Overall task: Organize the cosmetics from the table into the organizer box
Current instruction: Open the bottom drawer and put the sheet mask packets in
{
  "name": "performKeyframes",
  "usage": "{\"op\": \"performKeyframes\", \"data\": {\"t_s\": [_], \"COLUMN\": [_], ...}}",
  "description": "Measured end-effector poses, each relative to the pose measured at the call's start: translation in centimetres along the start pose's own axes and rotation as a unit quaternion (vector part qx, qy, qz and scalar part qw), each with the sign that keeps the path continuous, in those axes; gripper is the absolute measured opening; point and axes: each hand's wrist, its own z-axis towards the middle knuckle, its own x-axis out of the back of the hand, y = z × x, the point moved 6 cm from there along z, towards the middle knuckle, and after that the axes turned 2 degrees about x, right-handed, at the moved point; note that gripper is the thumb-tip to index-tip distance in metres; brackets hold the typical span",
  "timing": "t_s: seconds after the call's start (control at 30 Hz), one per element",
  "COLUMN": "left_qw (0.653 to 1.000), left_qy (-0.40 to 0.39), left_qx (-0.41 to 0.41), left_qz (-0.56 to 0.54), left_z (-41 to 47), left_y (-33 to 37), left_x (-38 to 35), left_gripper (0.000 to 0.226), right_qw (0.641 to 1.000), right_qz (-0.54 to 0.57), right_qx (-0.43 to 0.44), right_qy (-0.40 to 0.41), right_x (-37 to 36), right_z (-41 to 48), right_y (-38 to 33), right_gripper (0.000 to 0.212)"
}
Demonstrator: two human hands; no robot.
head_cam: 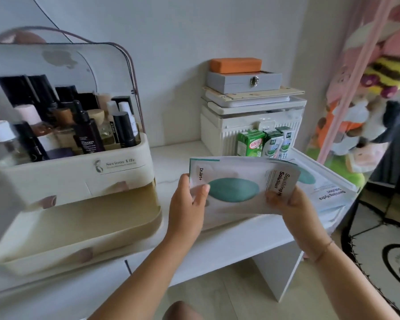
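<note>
I hold a stack of white sheet-mask packets [236,179] with a teal oval above the white table [229,241]. My left hand [188,204] grips the stack's left edge, thumb on top. My right hand [289,206] grips its lower right corner. Another mask packet [333,192] lies flat on the table to the right. The cream organizer box [79,176] stands at the left, its clear lid raised and its top tray full of bottles [88,137] and tubes. Its lower drawer [79,225] is pulled out and looks empty.
A cream storage box [217,132] stands at the back, with a grey latched case [243,82] and an orange block [236,65] stacked on it. Three green drink cartons [261,144] stand in front of it. Plush toys hang at the right. A rug lies on the floor, lower right.
</note>
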Motion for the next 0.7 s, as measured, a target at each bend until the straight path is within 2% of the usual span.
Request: {"op": "performKeyframes", "data": {"t_s": [0.07,0.13,0.23,0.3,0.37,0.47,0.53,0.57,0.67,0.7], "left_qw": [0.997,0.992,0.982,0.97,0.957,0.95,0.948,0.949,0.953,0.955], "left_qy": [0.045,0.09,0.181,0.24,0.27,0.239,0.207,0.196,0.17,0.152], "left_qx": [-0.062,-0.083,-0.055,-0.02,0.005,0.045,0.071,0.078,0.079,0.078], "left_qz": [-0.01,-0.024,-0.012,0.019,0.105,0.196,0.231,0.234,0.239,0.244], "left_z": [-1.2,-2.2,-3.2,-3.9,-4.5,-5.0,-5.3,-5.4,-5.6,-5.7], "left_y": [1.9,2.7,1.5,0.1,-1.2,-3.4,-4.6,-5.0,-5.1,-5.0], "left_x": [2.9,6.4,12.9,17.4,21.2,24.6,25.7,26.0,25.8,25.5], "left_gripper": [0.013,0.006,0.039,0.042,0.035,0.016,0.014,0.015,0.017,0.024], "right_qw": [0.999,0.997,0.995,0.998,0.999,0.996,0.994,0.992,0.973,0.965], "right_qz": [0.03,0.052,0.072,0.054,-0.015,-0.069,-0.088,-0.109,-0.194,-0.216], "right_qx": [0.028,0.063,0.061,0.028,0.018,0.009,0.02,0.033,0.085,0.096], "right_qy": [0.002,0.0,-0.022,-0.028,-0.037,-0.05,-0.053,-0.058,-0.091,-0.11], "right_x": [-1.2,-3.5,-9.1,-13.4,-17.2,-21.2,-22.4,-22.8,-23.6,-23.8], "right_z": [-0.9,-1.8,-3.1,-3.9,-4.6,-5.8,-6.4,-6.6,-6.7,-6.7], "right_y": [-2.2,-4.8,-7.3,-7.6,-7.8,-7.7,-7.6,-7.7,-8.5,-8.6], "right_gripper": [0.02,0.02,0.028,0.042,0.045,0.047,0.048,0.043,0.008,0.015]}}
